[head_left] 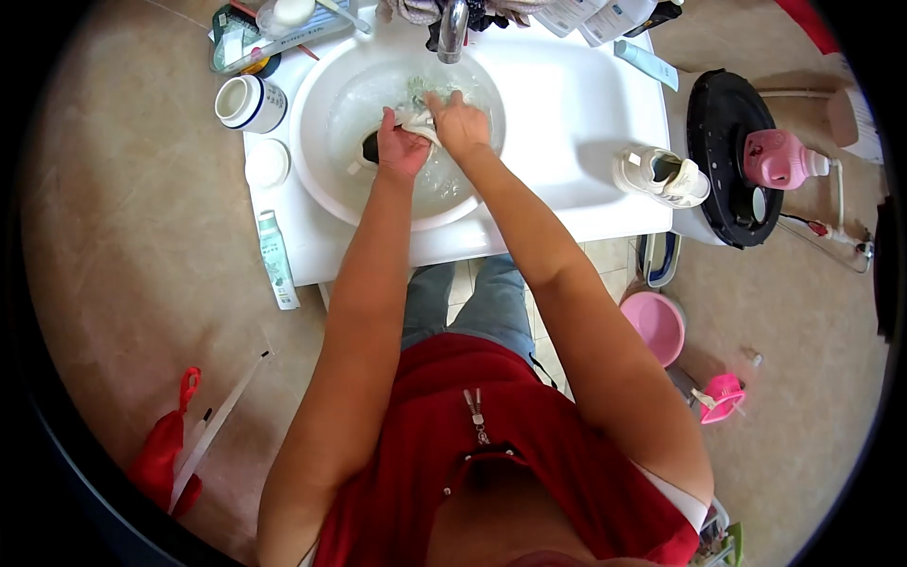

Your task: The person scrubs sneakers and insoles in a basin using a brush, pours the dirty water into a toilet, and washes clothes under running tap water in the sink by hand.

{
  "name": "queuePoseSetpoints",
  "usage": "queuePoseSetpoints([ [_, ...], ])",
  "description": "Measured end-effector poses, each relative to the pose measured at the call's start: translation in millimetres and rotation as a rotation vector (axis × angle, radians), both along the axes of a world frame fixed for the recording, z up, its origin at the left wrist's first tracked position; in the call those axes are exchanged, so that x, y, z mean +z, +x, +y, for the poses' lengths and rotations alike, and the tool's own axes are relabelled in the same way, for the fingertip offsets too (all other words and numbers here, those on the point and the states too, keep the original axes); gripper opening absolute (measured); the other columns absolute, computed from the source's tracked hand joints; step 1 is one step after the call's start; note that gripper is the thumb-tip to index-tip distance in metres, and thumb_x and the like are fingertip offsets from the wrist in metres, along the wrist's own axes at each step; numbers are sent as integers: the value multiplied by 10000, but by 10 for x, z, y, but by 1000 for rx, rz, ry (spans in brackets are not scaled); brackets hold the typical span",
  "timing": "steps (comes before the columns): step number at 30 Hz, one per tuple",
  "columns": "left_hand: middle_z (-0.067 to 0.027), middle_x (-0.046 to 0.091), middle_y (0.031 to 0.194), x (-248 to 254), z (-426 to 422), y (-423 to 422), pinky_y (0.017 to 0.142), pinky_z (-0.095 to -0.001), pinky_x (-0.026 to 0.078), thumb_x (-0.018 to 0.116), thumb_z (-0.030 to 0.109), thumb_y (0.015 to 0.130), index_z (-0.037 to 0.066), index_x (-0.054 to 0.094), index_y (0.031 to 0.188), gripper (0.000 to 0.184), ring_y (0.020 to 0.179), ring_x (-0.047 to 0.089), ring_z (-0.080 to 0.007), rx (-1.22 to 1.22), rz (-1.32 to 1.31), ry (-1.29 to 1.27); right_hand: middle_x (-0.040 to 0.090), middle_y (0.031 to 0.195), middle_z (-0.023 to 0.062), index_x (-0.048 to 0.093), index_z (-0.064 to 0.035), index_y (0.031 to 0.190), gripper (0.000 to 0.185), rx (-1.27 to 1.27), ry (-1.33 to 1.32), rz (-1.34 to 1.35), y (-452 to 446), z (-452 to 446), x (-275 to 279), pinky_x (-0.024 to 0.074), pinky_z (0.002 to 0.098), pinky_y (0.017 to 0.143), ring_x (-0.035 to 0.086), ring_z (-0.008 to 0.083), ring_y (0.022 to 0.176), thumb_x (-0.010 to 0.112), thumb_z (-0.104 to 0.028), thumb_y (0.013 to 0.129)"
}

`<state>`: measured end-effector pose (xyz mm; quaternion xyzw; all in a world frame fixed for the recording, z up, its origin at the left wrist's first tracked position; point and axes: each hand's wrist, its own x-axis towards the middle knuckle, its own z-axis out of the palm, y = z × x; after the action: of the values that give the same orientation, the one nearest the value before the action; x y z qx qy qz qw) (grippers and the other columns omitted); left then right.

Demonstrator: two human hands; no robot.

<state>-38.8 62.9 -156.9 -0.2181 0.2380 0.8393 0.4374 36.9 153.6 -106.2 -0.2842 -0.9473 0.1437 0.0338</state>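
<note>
A wet white shoe [416, 121] with a dark inside lies in the water of a white round basin [304, 142]. My left hand [401, 151] is closed on the shoe's near side, thumb upward. My right hand [460, 125] has its fingers bent over the shoe's far right part, close to the left hand; its fingertips are partly hidden. The water is rippled and a little foamy around both hands. A second white shoe [654, 174] stands at the right edge of the white sink [567, 203]. The metal faucet [453, 30] hangs above the basin.
On the left ledge are a white jar [253, 104], a round white lid [267, 163] and a green tube [276, 257]. A plastic tray [283, 42] sits at the back left. To the right, a pink detergent bottle [777, 159] rests on a black lid [723, 142]; a pink basin [654, 328] lies below.
</note>
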Motion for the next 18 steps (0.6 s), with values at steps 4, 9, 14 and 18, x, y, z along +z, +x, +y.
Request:
queuePoseSetpoints([
  [4, -145, 519, 1196, 58, 13, -27, 977, -448, 387, 335, 518, 932, 41, 443, 1257, 587, 1103, 496, -316, 31, -8, -78, 585, 863, 208, 599, -192, 1126, 271, -30, -315, -29, 69, -269, 78, 501, 451, 648, 616, 354, 716, 454, -250, 905],
  [9, -141, 521, 1191, 98, 18, -34, 962, -473, 398, 234, 562, 930, 48, 446, 1246, 640, 1090, 503, -328, -18, -18, -134, 585, 823, 201, 598, -216, 1159, 296, -42, -351, -14, 478, -560, 687, 508, 435, 634, 621, 348, 710, 487, -239, 886],
  [14, -143, 493, 1245, 148, 91, -4, 1015, -466, 357, 210, 550, 939, 51, 437, 1252, 631, 1157, 470, -331, 19, -15, -117, 574, 813, 173, 573, -213, 1172, 311, 7, -35, -45, 226, -172, 156, 514, 425, 624, 631, 326, 694, 489, -218, 873],
  [18, -138, 496, 1245, 123, 37, -55, 1021, -458, 356, 222, 542, 944, 55, 436, 1245, 611, 1165, 470, -320, 42, -59, -109, 580, 819, 184, 590, -183, 1115, 266, -81, -36, 22, -168, -45, -103, 515, 437, 639, 633, 340, 712, 461, -213, 886],
])
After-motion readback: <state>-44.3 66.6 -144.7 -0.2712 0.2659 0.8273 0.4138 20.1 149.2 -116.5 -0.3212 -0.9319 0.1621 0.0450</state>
